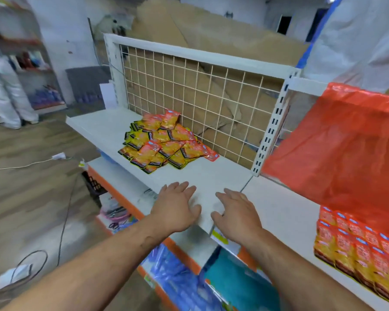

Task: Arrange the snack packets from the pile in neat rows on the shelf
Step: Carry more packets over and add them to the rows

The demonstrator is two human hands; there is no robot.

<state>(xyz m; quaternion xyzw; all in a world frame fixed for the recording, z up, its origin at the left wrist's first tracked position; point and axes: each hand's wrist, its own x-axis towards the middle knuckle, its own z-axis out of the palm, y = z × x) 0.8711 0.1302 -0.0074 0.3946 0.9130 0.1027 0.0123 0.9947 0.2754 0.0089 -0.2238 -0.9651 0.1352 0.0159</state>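
White shelf [202, 176] board under both bare forearms, left hand [177, 209] and right hand [236, 215] palm-down near its front edge, fingers straight and spread, holding nothing, orange-yellow snack packet pile [164, 142] farther back against wire grid panel [200, 93], neat packet rows [357, 250] at right.

Single wide-angle view, worn at head height, tilted forward and down. Close above the left hand [177, 207] and right hand [236, 212] at the front edge of the flat white metal shelf [202, 176], facing its cream wire-grid back panel [200, 97].
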